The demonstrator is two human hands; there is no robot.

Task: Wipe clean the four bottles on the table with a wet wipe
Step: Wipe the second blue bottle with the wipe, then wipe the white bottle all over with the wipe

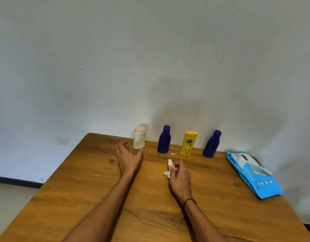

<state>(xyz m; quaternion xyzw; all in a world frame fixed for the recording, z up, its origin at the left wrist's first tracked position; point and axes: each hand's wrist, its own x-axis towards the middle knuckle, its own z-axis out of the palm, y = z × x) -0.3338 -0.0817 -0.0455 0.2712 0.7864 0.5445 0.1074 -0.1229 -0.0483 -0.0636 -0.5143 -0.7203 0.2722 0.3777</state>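
Note:
Four bottles stand upright in a row along the far edge of the wooden table (91, 189): a white bottle (139, 138) at the left, a dark blue bottle (164, 139), a yellow bottle (187, 143) and a second dark blue bottle (212, 144) at the right. My left hand (128, 158) is open just in front of the white bottle, thumb tip near its base, fingers curled and apart. In front of the yellow bottle, my right hand (180, 179) pinches a crumpled white wet wipe (169, 168).
A blue pack of wet wipes (253, 173) lies flat at the right edge of the table. A pale wall rises right behind the bottles. White specks mark the wood between the blue and yellow bottles.

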